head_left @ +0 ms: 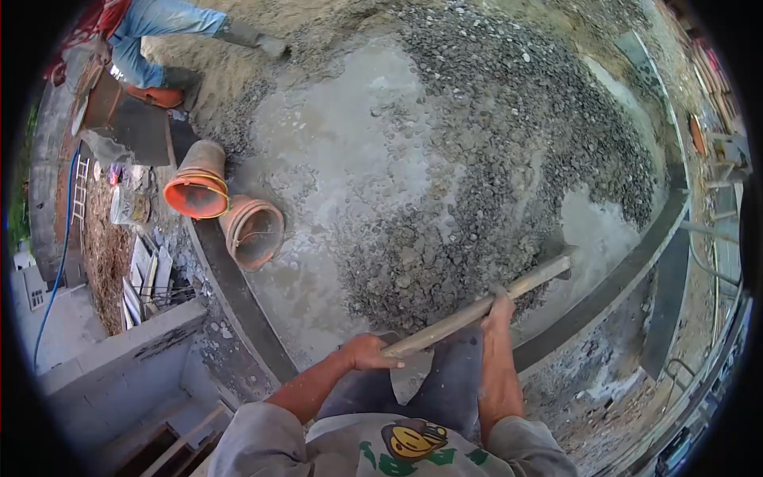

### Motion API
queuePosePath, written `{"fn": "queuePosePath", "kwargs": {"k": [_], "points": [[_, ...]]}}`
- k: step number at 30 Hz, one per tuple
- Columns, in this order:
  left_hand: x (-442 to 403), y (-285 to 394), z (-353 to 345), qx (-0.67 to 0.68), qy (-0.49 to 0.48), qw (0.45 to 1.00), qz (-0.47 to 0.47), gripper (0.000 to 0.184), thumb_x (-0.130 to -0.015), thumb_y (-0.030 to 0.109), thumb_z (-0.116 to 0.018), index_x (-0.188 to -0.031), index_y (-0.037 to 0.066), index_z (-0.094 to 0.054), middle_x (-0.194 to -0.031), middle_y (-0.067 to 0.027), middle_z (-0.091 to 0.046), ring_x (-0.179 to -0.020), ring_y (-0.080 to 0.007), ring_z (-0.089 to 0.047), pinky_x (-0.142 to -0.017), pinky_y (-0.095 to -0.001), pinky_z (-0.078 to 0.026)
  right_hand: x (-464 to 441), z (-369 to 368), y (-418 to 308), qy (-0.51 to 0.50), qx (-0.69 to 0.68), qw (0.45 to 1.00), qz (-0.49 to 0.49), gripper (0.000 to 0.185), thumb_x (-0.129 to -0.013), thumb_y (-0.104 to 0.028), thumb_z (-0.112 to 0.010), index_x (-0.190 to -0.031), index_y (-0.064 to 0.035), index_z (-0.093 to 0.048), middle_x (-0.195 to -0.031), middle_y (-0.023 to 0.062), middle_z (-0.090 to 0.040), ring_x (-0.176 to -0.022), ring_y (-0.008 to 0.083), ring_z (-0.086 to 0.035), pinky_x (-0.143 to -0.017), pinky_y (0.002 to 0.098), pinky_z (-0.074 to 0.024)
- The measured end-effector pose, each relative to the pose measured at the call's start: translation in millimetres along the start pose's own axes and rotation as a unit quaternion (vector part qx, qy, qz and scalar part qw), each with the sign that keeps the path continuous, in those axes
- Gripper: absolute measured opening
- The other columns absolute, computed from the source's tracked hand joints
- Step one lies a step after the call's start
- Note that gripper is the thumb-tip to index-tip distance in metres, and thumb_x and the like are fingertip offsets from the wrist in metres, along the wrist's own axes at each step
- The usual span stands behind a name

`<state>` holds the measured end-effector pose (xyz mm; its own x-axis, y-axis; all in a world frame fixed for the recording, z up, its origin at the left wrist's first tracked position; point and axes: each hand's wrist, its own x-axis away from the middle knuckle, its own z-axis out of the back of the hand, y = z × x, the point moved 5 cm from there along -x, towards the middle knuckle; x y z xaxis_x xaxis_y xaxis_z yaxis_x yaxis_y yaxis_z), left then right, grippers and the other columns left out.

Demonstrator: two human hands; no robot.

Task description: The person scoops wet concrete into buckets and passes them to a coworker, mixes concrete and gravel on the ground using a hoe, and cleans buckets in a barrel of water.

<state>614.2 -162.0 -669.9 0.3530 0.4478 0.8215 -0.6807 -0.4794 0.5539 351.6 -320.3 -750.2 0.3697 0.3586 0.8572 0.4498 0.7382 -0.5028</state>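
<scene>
A hoe with a thick wooden handle (445, 326) slants across in front of me, rising toward the right. My left hand (367, 352) is closed round its near end. Further along the handle, my right hand (499, 308) grips it too. The dark head (556, 253) at the far end is partly hidden by gravel and the handle. Beneath and beyond it spreads a heap of wet grey gravel mix (493, 151), with a pool of grey slurry (342, 119) to its left.
An orange bucket (195, 193) and a duller bucket (254, 234) lie tipped on the left. A low concrete edge (242, 298) runs along the left, another edge (620, 290) on the right. Another person's legs (171, 20) show at the upper left near a dark container (139, 127).
</scene>
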Motion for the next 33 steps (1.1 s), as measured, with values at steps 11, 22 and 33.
{"fn": "queuePosePath", "kwargs": {"k": [11,22,33], "points": [[-194.0,67.4,16.9,0.159,0.150,0.975,-0.045,0.068,-0.068,0.067,-0.062,-0.092,0.003,-0.068,-0.066,-0.0146,-0.064,-0.068,-0.0309,-0.064,-0.066,-0.0386,-0.049,-136.3,-133.3,-152.2,-0.081,0.195,0.953,0.217,0.030,-0.071,-0.018,-0.064,-0.087,0.0050,-0.053,-0.065,0.0108,-0.053,-0.047,0.0228,-0.055,-0.044,0.0359,-0.0468],[59.7,-64.2,-111.5,0.286,0.054,0.924,0.246,0.069,-0.072,0.070,-0.055,-0.077,0.002,-0.068,-0.062,-0.0143,-0.063,-0.061,-0.0265,-0.063,-0.063,-0.0363,-0.049,-58.6,-54.2,209.5,-0.027,0.392,0.916,-0.083,0.041,-0.082,-0.022,-0.055,-0.109,0.0092,-0.056,-0.102,0.0263,-0.060,-0.092,0.0377,-0.060,-0.076,0.0463,-0.0454],[171.6,-132.8,-117.1,0.187,0.057,0.969,0.151,0.063,-0.069,0.068,-0.059,-0.090,0.010,-0.070,-0.071,-0.0141,-0.066,-0.074,-0.0296,-0.065,-0.068,-0.0366,-0.049,128.5,-42.5,196.2,-0.089,0.135,0.982,-0.097,0.027,-0.071,-0.007,-0.064,-0.092,0.0051,-0.053,-0.074,0.0121,-0.056,-0.056,0.0244,-0.057,-0.050,0.0365,-0.0493]]}}
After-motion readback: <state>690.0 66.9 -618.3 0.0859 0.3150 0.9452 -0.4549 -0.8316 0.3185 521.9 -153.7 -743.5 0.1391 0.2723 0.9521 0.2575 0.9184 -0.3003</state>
